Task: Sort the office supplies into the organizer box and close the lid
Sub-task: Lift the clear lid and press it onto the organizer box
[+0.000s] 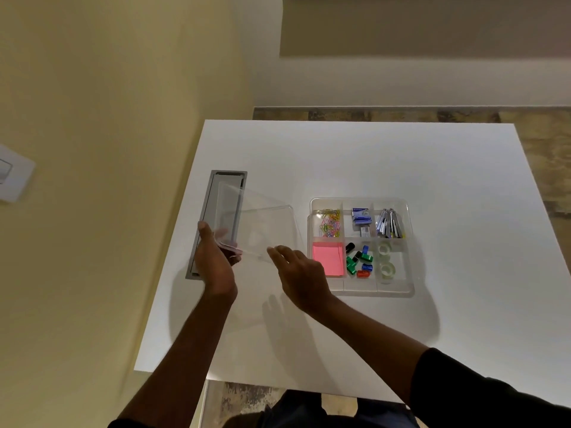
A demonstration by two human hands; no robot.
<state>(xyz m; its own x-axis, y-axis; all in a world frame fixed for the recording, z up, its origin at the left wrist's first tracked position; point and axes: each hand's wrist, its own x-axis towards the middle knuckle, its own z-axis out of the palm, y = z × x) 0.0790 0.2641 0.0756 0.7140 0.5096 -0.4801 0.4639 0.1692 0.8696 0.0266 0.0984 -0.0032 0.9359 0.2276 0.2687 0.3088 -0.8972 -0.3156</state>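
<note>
A clear organizer box (411, 288) sits on the white table, its compartments holding coloured paper clips (331, 223), blue staple boxes (361, 217), silver clips (388, 223), pink sticky notes (329, 257), coloured binder clips (358, 261) and tape rolls (386, 261). The clear lid (262, 223) is raised and tilted to the left of the box. My left hand (214, 257) grips the lid's near left corner. My right hand (301, 270) touches the lid's near right edge, fingers spread, beside the box.
A grey recessed cable tray (205, 223) runs along the table's left side, partly under the lid. A yellow wall with a white switch plate (12, 173) stands to the left. The table's near edge (278, 381) is close to my body.
</note>
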